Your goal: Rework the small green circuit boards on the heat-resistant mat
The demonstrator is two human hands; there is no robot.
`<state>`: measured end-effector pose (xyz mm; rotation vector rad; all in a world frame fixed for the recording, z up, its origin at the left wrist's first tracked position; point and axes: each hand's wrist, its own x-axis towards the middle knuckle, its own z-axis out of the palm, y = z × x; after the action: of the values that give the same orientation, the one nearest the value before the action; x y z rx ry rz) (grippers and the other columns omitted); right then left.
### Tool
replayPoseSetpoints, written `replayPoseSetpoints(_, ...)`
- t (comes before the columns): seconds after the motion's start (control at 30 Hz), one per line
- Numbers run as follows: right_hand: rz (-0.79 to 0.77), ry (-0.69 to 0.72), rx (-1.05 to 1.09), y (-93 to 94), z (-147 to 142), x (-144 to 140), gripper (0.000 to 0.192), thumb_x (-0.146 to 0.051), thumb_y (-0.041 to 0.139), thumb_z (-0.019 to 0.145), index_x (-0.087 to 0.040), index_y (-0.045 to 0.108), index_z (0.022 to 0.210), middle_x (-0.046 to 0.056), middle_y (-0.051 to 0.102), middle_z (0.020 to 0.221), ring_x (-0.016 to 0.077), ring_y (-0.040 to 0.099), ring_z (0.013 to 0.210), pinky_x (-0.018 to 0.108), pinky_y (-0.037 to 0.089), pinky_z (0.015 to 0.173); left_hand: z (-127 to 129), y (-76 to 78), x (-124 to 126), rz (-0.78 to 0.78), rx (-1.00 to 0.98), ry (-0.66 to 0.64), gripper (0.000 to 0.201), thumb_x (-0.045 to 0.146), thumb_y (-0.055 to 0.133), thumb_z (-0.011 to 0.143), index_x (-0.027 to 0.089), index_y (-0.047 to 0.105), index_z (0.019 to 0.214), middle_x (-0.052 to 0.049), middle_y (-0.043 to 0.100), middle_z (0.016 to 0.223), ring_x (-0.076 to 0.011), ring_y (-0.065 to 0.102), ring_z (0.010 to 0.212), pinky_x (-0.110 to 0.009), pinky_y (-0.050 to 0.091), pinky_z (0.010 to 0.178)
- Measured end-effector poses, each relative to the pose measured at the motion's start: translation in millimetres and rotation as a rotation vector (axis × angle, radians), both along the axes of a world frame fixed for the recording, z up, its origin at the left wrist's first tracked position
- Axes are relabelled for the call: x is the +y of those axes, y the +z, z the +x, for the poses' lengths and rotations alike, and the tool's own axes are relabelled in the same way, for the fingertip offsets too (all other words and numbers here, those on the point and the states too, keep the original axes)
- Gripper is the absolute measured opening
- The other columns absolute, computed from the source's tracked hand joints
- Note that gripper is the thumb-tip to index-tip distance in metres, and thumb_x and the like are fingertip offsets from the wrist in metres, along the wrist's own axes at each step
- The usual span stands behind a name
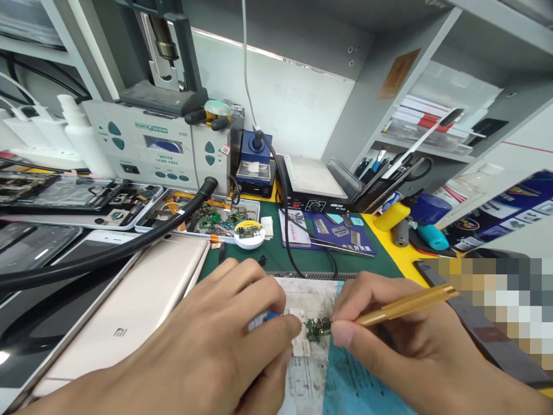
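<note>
In the head view, my right hand (389,323) pinches slim gold-coloured tweezers (401,305), whose back end points up to the right. Their tips, mostly hidden by my fingers, meet the right end of a small green circuit board (316,328). White pieces (301,348) lie around that board's left side, above a stained paper sheet. My left hand (228,334) is curled closed at the left of the board, fingertips against the white pieces. A blue and whitish thing (270,316) shows under its fingers; its kind is hidden.
A black hose (129,248) crosses from the rework station (159,144) over a phone back (129,323). Behind my hands are a tray of circuit boards (207,216), a round tin (249,235), a heating plate (313,178) and a purple mat with blades (341,233).
</note>
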<state>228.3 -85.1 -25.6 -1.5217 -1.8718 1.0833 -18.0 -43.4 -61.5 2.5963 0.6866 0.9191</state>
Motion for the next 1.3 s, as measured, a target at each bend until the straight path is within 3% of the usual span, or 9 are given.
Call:
replayPoseSetpoints(0.17, -0.050, -0.048, 0.073, 1.2, -1, 1, 0.020, -0.037, 0.073, 0.090, -0.023, 0.062, 0.081, 0.002, 0.057, 0.070, 0.0157, 0.050, 0.061, 0.024, 0.036, 0.047, 0, -4.2, -4, -0.034, 0.001, 0.040, 0.015, 0.010, 0.063, 0.087, 0.024, 0.065, 0.081, -0.005, 0.062, 0.095, -0.0222, 0.056, 0.093, -0.037, 0.053, 0.080)
replayPoseSetpoints(0.4, -0.175, -0.185, 0.235, 2.3, -7, 7, 0.029, -0.036, 0.084, 0.080, -0.021, 0.060, 0.077, -0.003, 0.057, 0.058, 0.0068, 0.035, 0.042, 0.021, 0.025, 0.040, 0, 2.7, 2, 0.028, -0.017, 0.004, 0.012, 0.013, 0.066, 0.085, 0.023, 0.065, 0.078, -0.004, 0.062, 0.088, -0.0217, 0.057, 0.086, -0.036, 0.054, 0.075)
replayPoseSetpoints(0.7, -0.206, -0.177, 0.419, 6.0, -2, 13, 0.029, -0.029, 0.085, 0.080, -0.019, 0.058, 0.077, -0.004, 0.064, 0.058, 0.0055, 0.049, 0.040, 0.013, 0.033, 0.037, 2, -4.2, -8, -0.004, -0.067, 0.077, 0.010, 0.013, 0.062, 0.088, 0.021, 0.063, 0.084, -0.003, 0.062, 0.089, -0.0204, 0.054, 0.085, -0.036, 0.049, 0.072)
replayPoseSetpoints(0.83, -0.247, -0.129, 0.373, 10.8, 5, 9, 0.023, -0.033, 0.081, 0.085, -0.019, 0.062, 0.083, -0.003, 0.064, 0.066, 0.0065, 0.054, 0.045, 0.013, 0.035, 0.037, 2, 0.7, -6, 0.010, -0.063, 0.056, 0.011, 0.012, 0.059, 0.090, 0.020, 0.060, 0.082, -0.003, 0.061, 0.086, -0.0190, 0.052, 0.081, -0.036, 0.046, 0.069)
replayPoseSetpoints(1.0, -0.230, -0.108, 0.342, 9.8, 4, 7, 0.023, -0.041, 0.072, 0.091, -0.020, 0.064, 0.088, -0.004, 0.057, 0.060, 0.0079, 0.051, 0.045, 0.016, 0.038, 0.040, 1, 3.0, -5, -0.005, -0.067, 0.082, 0.013, 0.012, 0.058, 0.091, 0.020, 0.059, 0.082, -0.001, 0.061, 0.087, -0.0186, 0.052, 0.082, -0.036, 0.044, 0.069)
replayPoseSetpoints(1.3, -0.196, -0.119, 0.244, 5.1, -1, 4, 0.015, -0.025, 0.076, 0.084, -0.020, 0.064, 0.077, -0.004, 0.053, 0.059, 0.0081, 0.041, 0.048, 0.018, 0.028, 0.040, 1, -0.1, 1, 0.051, -0.075, 0.038, 0.012, 0.009, 0.063, 0.087, 0.020, 0.066, 0.092, -0.002, 0.063, 0.092, -0.0180, 0.052, 0.084, -0.035, 0.045, 0.069)
